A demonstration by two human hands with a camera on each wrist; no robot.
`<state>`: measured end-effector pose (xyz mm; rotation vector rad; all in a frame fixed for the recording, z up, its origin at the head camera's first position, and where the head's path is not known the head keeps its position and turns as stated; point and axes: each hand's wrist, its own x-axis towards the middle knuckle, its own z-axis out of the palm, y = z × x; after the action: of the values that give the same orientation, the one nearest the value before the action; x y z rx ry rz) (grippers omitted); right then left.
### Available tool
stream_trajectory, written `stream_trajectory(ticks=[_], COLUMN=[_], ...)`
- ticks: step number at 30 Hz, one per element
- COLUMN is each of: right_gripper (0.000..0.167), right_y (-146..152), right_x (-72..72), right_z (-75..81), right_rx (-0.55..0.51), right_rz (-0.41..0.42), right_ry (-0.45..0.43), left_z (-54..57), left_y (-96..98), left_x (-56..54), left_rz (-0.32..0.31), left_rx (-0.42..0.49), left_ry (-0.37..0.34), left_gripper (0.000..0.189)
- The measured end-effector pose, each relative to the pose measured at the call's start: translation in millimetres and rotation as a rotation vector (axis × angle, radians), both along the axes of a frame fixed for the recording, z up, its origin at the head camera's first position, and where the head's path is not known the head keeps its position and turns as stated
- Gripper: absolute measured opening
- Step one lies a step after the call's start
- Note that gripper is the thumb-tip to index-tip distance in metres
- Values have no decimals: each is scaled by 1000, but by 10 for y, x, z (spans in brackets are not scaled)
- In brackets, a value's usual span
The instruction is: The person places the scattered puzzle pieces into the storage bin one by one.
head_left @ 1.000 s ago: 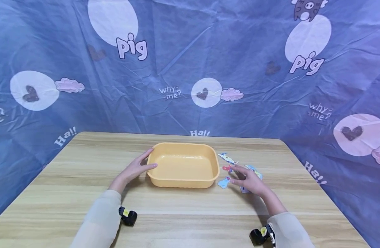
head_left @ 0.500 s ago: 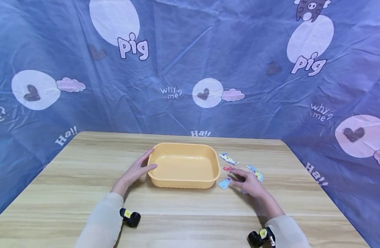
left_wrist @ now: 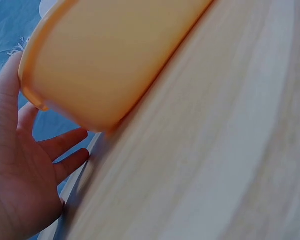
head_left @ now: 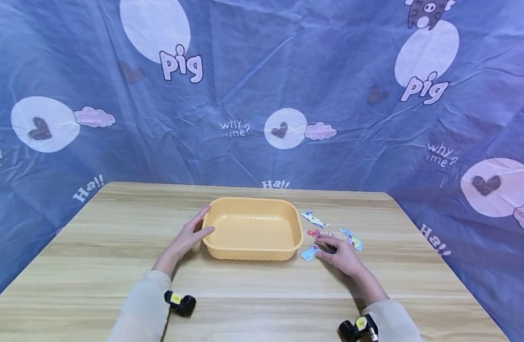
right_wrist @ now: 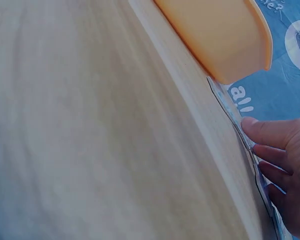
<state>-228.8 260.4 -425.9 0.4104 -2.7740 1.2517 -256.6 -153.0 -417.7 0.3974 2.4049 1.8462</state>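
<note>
A shallow orange-yellow plastic basin (head_left: pixel 253 254) stands on the table. My left hand (head_left: pixel 186 240) is at its left end, the thumb over the rim and the other fingers along the outside; the left wrist view shows the same hand (left_wrist: pixel 25 165) at the rim. My right hand (head_left: pixel 343 254) is low over several flat printed cutouts right of the basin, fingers loosely bent and apart. Its thumb is at a light-blue cutout (head_left: pixel 308 253), its index finger near a small red cutout (head_left: pixel 313 232). Whether they touch, I cannot tell. Part of the cutouts is hidden under this hand.
A long white-and-blue cutout (head_left: pixel 315 219) lies beyond the red one, and a blue-yellow cutout (head_left: pixel 351 239) lies further right. The wooden table (head_left: pixel 253 294) ends at a blue printed cloth (head_left: pixel 245 161) behind it.
My right hand has shifted slightly left and toward the near edge, covering the cutout that showed below it before. The left hand stays at the basin, which has hardly moved.
</note>
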Motion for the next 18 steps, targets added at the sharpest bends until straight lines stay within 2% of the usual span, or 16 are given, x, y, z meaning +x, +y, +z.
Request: stream_trajectory(ticks=[6,18], right_gripper=[36,32], right_y=[-28,-43], right_x=[2,-13], right_z=[-33,-91], right_rx=[-1,17], right_rz=[-10,-37], right_ry=[18,78], left_z=[190,199], left_y=[47,57], left_x=[156,169], left_rz=[9,9], left_rx=[21,14], left_ry=[5,37], left_gripper=[64,64])
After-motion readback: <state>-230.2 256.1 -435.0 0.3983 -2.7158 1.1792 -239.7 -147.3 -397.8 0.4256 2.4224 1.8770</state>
